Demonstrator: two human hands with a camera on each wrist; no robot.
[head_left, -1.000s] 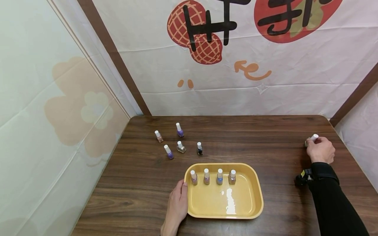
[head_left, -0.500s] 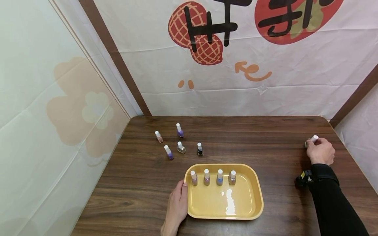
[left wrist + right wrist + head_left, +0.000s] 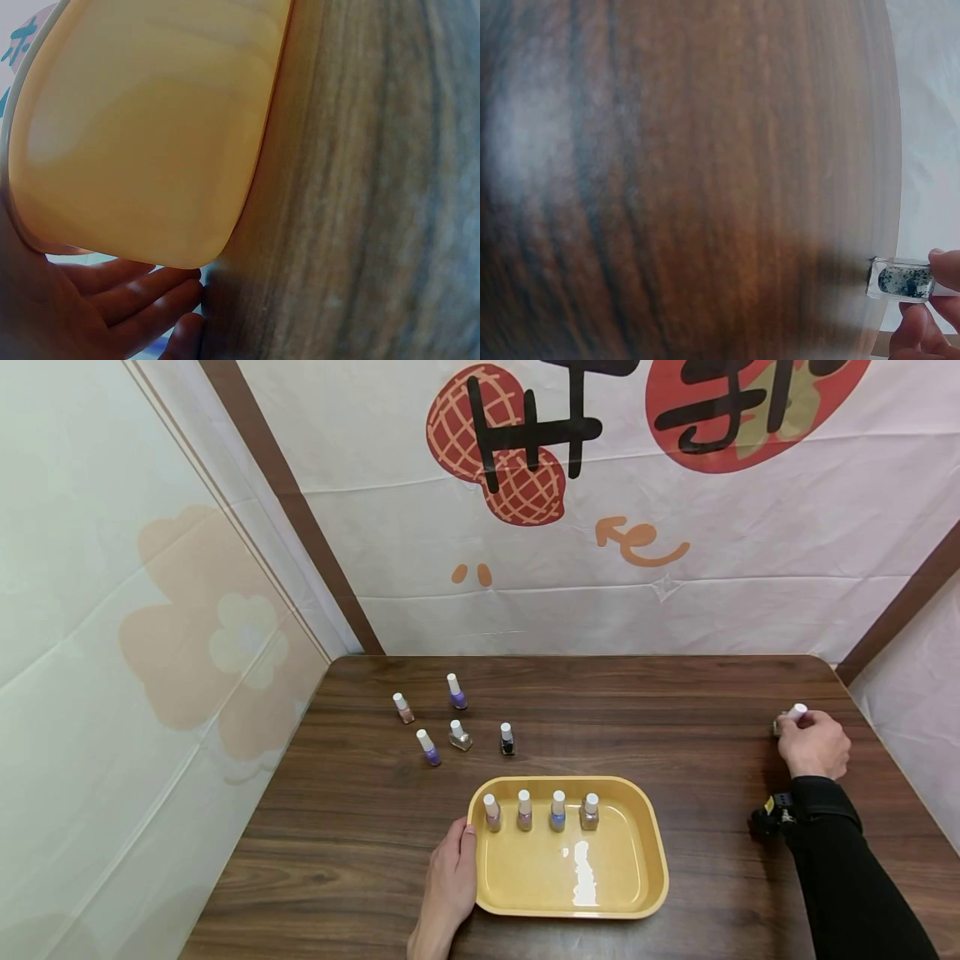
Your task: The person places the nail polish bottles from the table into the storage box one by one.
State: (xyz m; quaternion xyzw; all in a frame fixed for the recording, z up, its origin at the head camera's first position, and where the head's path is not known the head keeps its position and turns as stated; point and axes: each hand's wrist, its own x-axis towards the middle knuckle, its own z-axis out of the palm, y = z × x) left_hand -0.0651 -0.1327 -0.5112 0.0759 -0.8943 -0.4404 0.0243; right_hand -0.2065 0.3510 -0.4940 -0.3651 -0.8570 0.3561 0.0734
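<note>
At the tray's left side, my left hand (image 3: 450, 872) holds the yellow tray (image 3: 570, 911), thumb by the rim and fingers along the outer wall. In the left wrist view those fingers show beneath the tray's end wall (image 3: 150, 187). Far to the right, my right hand (image 3: 814, 745) pinches a white-capped nail polish bottle (image 3: 798, 712). The right wrist view shows its clear glass body (image 3: 901, 280) with dark flecks, between thumb and fingers. Several bottles stand in a row along the tray's back, among them a blue nail polish (image 3: 558, 812) and a glittery one (image 3: 589, 812).
Left of centre, behind the tray, several nail polishes stand on the wooden table (image 3: 337, 835): a black one (image 3: 507, 740), two purple ones (image 3: 457, 692), a pinkish one (image 3: 403, 708) and a clear silvery one (image 3: 461, 737), which leans. A printed cloth (image 3: 540, 610) hangs behind.
Almost nothing differs. Both hands, the tray and the bottles keep their places; the head view has only shifted very slightly.
</note>
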